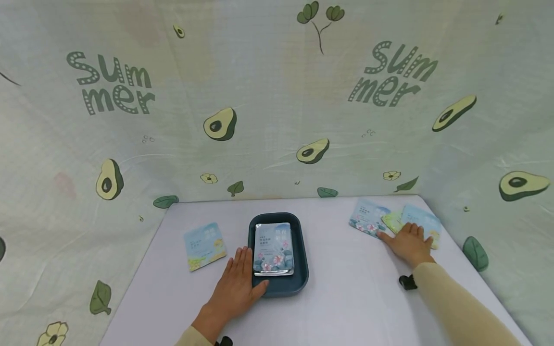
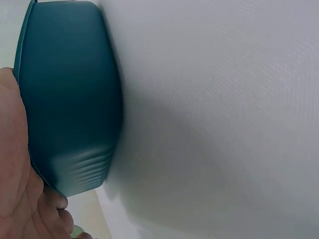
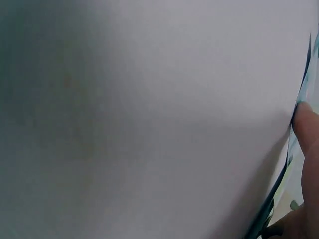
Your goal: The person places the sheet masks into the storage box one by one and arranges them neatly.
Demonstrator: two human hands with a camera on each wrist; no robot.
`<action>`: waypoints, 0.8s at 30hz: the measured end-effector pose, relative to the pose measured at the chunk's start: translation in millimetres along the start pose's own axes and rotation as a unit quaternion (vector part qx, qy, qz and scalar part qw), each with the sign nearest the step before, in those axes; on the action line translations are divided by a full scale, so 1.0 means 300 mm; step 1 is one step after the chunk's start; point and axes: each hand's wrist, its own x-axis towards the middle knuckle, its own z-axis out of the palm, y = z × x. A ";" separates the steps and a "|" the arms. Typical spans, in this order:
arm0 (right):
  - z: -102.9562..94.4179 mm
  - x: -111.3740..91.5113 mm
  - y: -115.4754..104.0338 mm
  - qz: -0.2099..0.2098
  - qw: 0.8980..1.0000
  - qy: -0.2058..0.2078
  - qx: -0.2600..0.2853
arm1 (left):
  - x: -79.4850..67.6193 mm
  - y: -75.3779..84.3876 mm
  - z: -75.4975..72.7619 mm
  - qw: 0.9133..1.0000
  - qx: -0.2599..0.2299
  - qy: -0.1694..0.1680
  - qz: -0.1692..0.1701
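A dark teal tray [image 1: 298, 283] stands on the white table and carries a flat blue sachet with pink flowers [image 1: 273, 247], whose silver edge shows at its lower end. My left hand [image 1: 235, 283] lies along the tray's left side, fingers straight, thumb over the near left corner; the left wrist view shows the palm against the rim. At the far right, my right hand [image 1: 409, 245] rests with spread fingers on several sachets. Its thumb [image 3: 305, 124] touches the edge of a blue flowered sachet [image 1: 367, 217]. Under the fingers lie a green sachet [image 1: 393, 221] and a light blue one [image 1: 421, 218].
Left of the tray lies another light blue and yellow sachet [image 1: 205, 246]. A pale cloth with avocado prints [image 1: 268, 96] hangs behind and at both sides of the table [image 1: 342, 293]. A dark wrist strap piece [image 1: 408, 282] sits below the right wrist.
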 end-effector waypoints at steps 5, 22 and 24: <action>0.015 0.007 -0.036 -0.033 0.999 -0.017 -0.017 | 0.001 -0.002 0.002 1.000 0.000 -0.001 -0.004; 0.125 -0.162 -0.304 -0.255 0.966 -0.011 -0.033 | 0.007 -0.008 -0.001 1.000 -0.013 -0.007 0.004; 0.142 -0.195 -0.343 -0.266 0.963 -0.023 -0.029 | 0.008 -0.012 0.002 1.000 -0.009 -0.008 0.006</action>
